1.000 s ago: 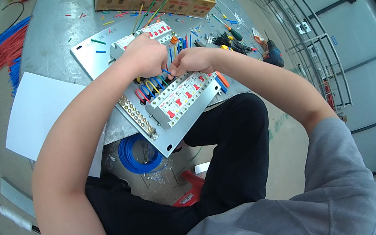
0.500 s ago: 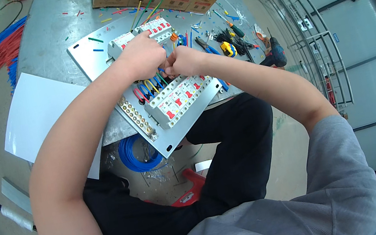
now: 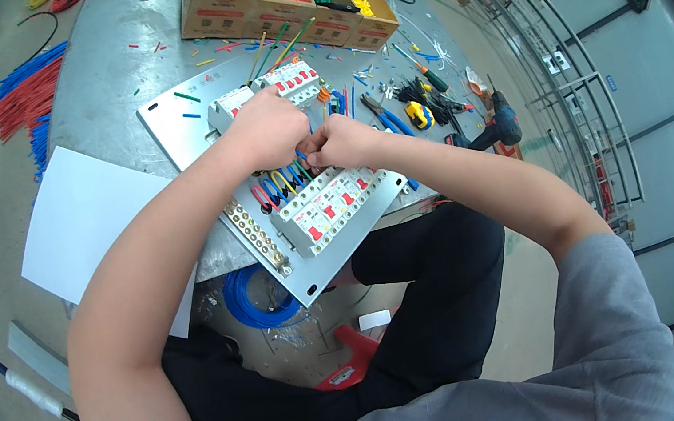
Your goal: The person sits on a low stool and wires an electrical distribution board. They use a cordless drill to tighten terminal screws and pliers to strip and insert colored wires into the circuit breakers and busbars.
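Observation:
A metal mounting plate [image 3: 175, 132] lies tilted at the table's front edge. On it sit a near row of white circuit breakers [image 3: 335, 207] with red switches and a far row of breakers [image 3: 298, 78]. Short looped wires [image 3: 280, 183] in red, blue, yellow and green rise behind the near row. Between the rows, my right hand [image 3: 347, 142] pinches a short blue wire [image 3: 302, 155]. Closed beside it is my left hand [image 3: 272, 128], its fingertips meeting the right ones; its own back hides what it grips. A brass terminal bar [image 3: 255, 236] runs along the plate's left side.
Behind the plate stands a cardboard box [image 3: 241, 16] with coloured small parts. Pliers [image 3: 385, 115], a tape measure [image 3: 419, 115], a screwdriver [image 3: 427, 74] and a drill [image 3: 499, 124] lie to the right. White sheet [image 3: 91, 220] overhangs at left; a blue wire coil [image 3: 256, 300] lies below.
The whole view has shifted slightly, so the table and plate sit lower in the picture. Both hands stay together at the same spot between the breaker rows, with only small finger movement.

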Demonstrator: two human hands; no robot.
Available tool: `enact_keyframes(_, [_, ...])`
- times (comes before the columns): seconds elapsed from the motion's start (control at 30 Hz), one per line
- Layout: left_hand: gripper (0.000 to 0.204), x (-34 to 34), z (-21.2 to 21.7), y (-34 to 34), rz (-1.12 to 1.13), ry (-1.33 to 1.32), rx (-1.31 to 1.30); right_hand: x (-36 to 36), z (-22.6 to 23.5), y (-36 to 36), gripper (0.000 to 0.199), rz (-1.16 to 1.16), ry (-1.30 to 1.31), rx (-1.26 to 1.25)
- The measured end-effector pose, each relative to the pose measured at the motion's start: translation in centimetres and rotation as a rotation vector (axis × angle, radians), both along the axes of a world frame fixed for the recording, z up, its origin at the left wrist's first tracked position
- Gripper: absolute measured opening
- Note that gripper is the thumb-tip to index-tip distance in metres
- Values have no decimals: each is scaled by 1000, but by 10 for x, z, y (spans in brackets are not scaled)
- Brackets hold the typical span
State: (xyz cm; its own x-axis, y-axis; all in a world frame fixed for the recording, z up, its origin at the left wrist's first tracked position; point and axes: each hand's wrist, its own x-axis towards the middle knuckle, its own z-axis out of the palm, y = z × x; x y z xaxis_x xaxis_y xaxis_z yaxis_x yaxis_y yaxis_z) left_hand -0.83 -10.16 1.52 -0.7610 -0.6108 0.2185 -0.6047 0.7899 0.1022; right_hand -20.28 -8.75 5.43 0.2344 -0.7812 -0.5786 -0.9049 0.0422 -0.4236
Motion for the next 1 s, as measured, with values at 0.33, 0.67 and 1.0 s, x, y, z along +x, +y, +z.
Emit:
enact_keyframes(0.33, [4, 1, 2, 3, -28, -16, 45, -5, 6, 10, 14, 77, -13, -74])
enact_keyframes(0.67, [7, 2, 0, 1, -57, 3, 48, -9, 4, 10, 17, 110, -31, -84])
enact_keyframes(1.0, [19, -5, -9, 34, 46, 147, 370, -55, 78, 26, 25, 126, -251, -210])
